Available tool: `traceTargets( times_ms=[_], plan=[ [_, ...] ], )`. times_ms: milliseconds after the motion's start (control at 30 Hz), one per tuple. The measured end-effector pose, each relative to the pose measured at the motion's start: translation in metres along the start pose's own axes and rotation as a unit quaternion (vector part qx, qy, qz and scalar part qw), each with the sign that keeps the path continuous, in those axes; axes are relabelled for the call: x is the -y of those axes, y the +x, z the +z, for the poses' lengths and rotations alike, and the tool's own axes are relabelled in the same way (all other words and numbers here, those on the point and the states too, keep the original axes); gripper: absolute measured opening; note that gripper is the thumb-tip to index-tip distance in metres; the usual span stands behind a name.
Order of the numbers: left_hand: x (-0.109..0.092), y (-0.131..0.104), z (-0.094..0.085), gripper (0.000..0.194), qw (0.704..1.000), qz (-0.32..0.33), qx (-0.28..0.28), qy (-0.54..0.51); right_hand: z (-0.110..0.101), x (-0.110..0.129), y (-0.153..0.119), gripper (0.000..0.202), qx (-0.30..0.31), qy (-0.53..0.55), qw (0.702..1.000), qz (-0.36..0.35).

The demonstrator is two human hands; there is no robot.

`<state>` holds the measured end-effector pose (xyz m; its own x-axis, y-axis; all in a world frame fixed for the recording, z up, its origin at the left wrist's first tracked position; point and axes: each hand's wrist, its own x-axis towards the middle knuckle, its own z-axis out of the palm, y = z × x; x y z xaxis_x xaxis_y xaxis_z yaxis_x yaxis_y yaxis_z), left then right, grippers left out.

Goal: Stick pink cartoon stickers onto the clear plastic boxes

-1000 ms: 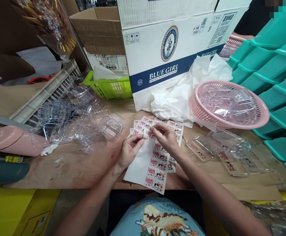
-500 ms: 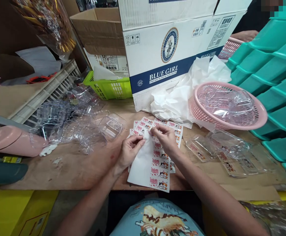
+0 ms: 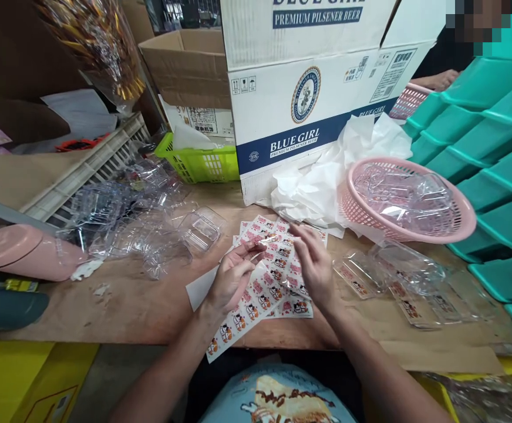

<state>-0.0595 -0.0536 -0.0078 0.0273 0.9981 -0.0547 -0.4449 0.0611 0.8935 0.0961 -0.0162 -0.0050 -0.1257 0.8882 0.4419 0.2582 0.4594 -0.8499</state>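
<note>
Sheets of cat stickers (image 3: 256, 296) lie fanned out on the brown work surface in front of me. The top sheet is tilted, and a blank white strip shows at its left. My left hand (image 3: 233, 275) is over this sheet with thumb and fingers pinched near its upper part; a sticker edge seems to be between them, though it is small. To its right, my right hand (image 3: 312, 261) is raised over the sheets, its fingers blurred and partly curled. Whether it holds anything cannot be made out.
Clear plastic boxes (image 3: 201, 228) pile up at the left, beside a pink bottle (image 3: 29, 252). A pink basket (image 3: 465, 220) of clear boxes, crumpled white paper (image 3: 302, 197), a large carton (image 3: 260, 147) and green trays (image 3: 509, 276) stand behind and right. A person's hand (image 3: 445, 79) shows beyond.
The top sticker sheet has turned, its lower end swinging left, and its white area is now mostly covered. My right hand has moved right, away from my left, and its pinch has loosened.
</note>
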Motion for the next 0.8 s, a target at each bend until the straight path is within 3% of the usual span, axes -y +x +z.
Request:
traceTargets(
  times_ms=[100,133,200,267,300,400,467,567,633,733,800],
  plan=[
    [0.004,-0.009,-0.002,0.050,0.999,0.010,0.033,0.038,-0.011,-0.009,0.011,0.025,0.009,0.109,0.986,0.122],
    [0.003,-0.012,-0.005,0.052,0.996,0.028,0.034,0.082,-0.016,-0.010,0.015,0.024,-0.004,0.125,0.984,0.125],
    [-0.006,-0.016,-0.015,0.055,0.969,0.105,-0.017,0.222,-0.026,-0.008,0.023,0.019,-0.100,0.124,0.983,0.089],
    [-0.023,-0.017,-0.034,0.053,0.888,0.208,-0.101,0.397,-0.029,-0.001,0.029,0.017,-0.157,0.102,0.981,0.046],
    [-0.032,-0.016,-0.045,0.051,0.832,0.247,-0.128,0.479,-0.026,0.003,0.032,0.025,-0.134,0.088,0.987,0.028],
    [-0.051,-0.007,-0.076,0.053,0.676,0.282,-0.141,0.666,0.013,0.013,0.041,0.073,0.072,0.043,0.996,-0.017],
    [-0.052,0.001,-0.091,0.057,0.623,0.253,-0.138,0.727,0.054,0.011,0.053,0.093,0.159,0.011,0.986,-0.054],
    [-0.043,0.009,-0.105,0.034,0.632,0.195,-0.140,0.736,0.111,-0.004,0.079,0.105,0.244,-0.010,0.968,-0.056],
    [-0.040,0.011,-0.110,0.017,0.654,0.183,-0.138,0.721,0.131,-0.015,0.094,0.112,0.299,0.001,0.953,-0.049],
    [-0.048,0.008,-0.112,0.008,0.680,0.186,-0.131,0.697,0.134,-0.023,0.104,0.124,0.353,0.021,0.931,-0.090],
    [-0.061,0.005,-0.110,0.003,0.735,0.171,-0.097,0.649,0.122,-0.020,0.105,0.129,0.365,0.020,0.915,-0.171]
  ],
)
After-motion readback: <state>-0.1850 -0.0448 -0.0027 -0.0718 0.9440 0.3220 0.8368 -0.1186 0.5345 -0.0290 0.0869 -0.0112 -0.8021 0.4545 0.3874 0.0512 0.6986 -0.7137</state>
